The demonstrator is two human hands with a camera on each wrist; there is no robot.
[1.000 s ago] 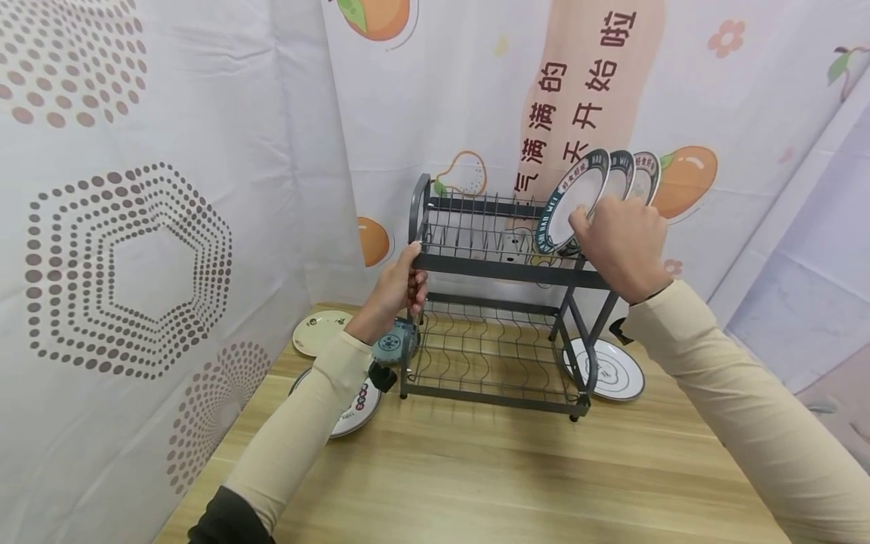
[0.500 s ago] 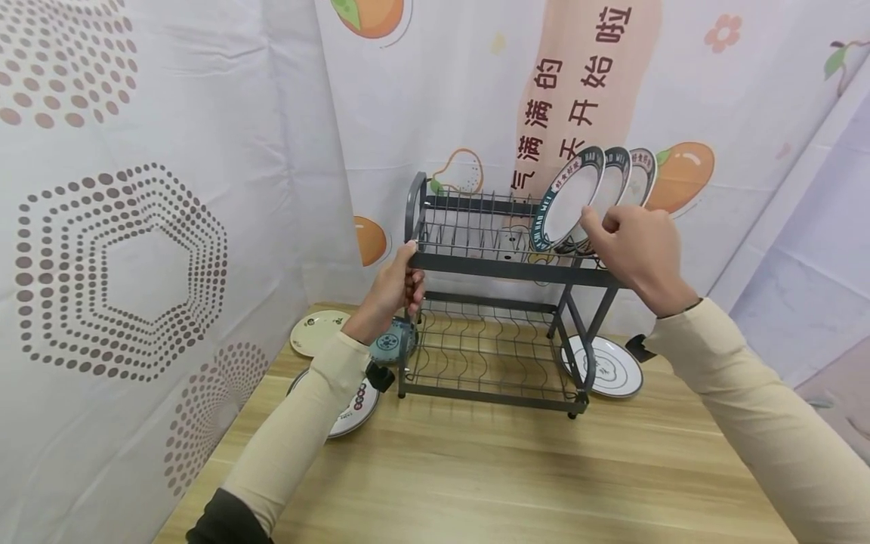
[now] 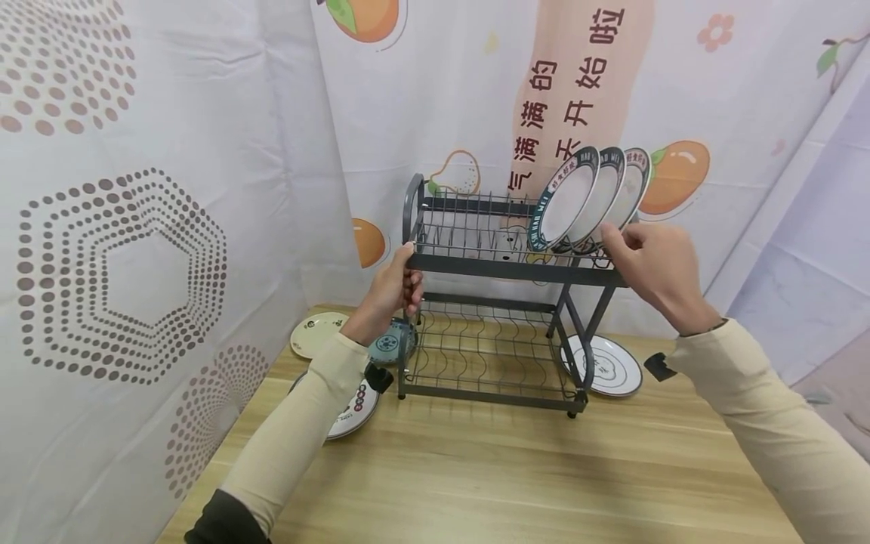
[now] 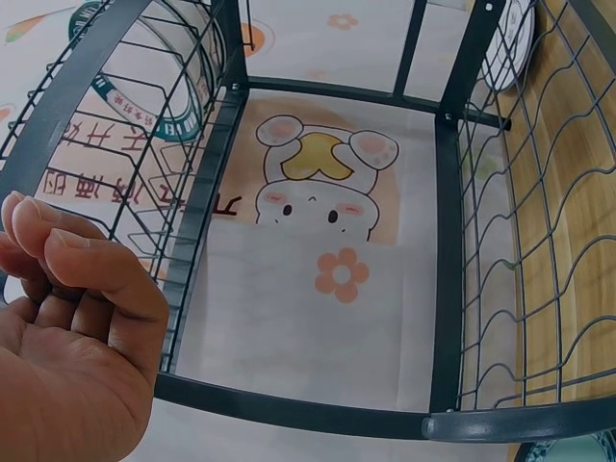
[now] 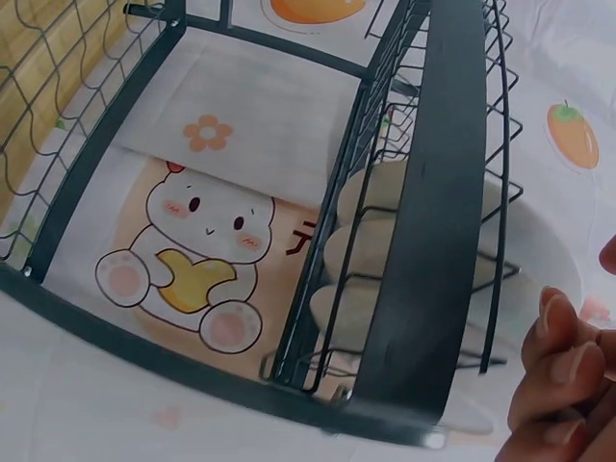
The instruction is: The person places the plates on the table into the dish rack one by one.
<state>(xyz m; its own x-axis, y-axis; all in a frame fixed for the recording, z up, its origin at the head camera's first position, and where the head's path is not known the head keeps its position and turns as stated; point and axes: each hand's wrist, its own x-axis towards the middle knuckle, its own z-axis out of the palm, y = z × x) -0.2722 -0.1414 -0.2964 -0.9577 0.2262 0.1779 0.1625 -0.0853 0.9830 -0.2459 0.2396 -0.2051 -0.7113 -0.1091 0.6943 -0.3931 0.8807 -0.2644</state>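
A dark two-tier dish rack (image 3: 516, 268) stands on the table. My left hand (image 3: 390, 291) grips the front left corner of its upper tier, thumb on top and fingers curled below; the left wrist view shows curled fingers (image 4: 82, 260) beside the frame. Three white plates lean in the right end of that tier: the front plate (image 3: 566, 200) with a green lettered rim, the middle plate (image 3: 606, 204), and the rear plate (image 3: 637, 185). My right hand (image 3: 659, 272) hovers by the tier's right end, overlapping the plates' lower edge. Its fingers (image 5: 553, 375) bend loosely around nothing visible.
Left of the rack lie a cream plate (image 3: 314, 335), a blue patterned dish (image 3: 387, 346) and a white plate (image 3: 356, 415) partly under my left sleeve. Another white plate (image 3: 615, 370) lies behind the rack's right leg. Printed curtains (image 3: 435, 91) hang close behind and at the left.
My right hand has drawn away from the front plate, moving right and slightly down. The three plates keep their places in the rack, and my left hand stays on the corner.
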